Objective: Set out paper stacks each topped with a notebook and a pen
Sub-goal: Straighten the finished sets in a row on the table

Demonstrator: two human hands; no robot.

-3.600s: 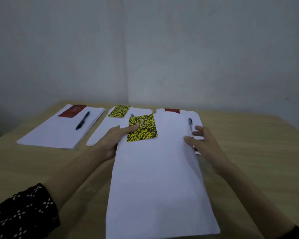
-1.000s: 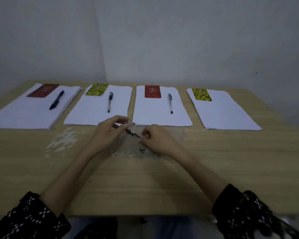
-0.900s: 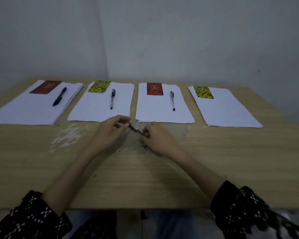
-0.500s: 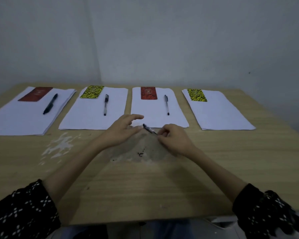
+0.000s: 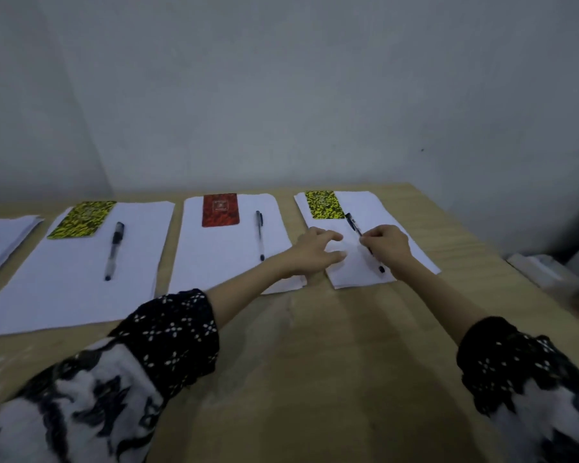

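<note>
A person's right hand (image 5: 386, 246) pinches a dark pen (image 5: 362, 240) over the rightmost paper stack (image 5: 381, 208), just beside its yellow patterned notebook (image 5: 324, 204), while the left hand (image 5: 313, 252) rests on the stack's near left part with fingers spread. To the left on the wooden tabletop (image 5: 331, 345) lie a stack with a red notebook (image 5: 220, 209) and pen (image 5: 259, 233), then one with a yellow notebook (image 5: 81, 219) and pen (image 5: 113, 250).
</note>
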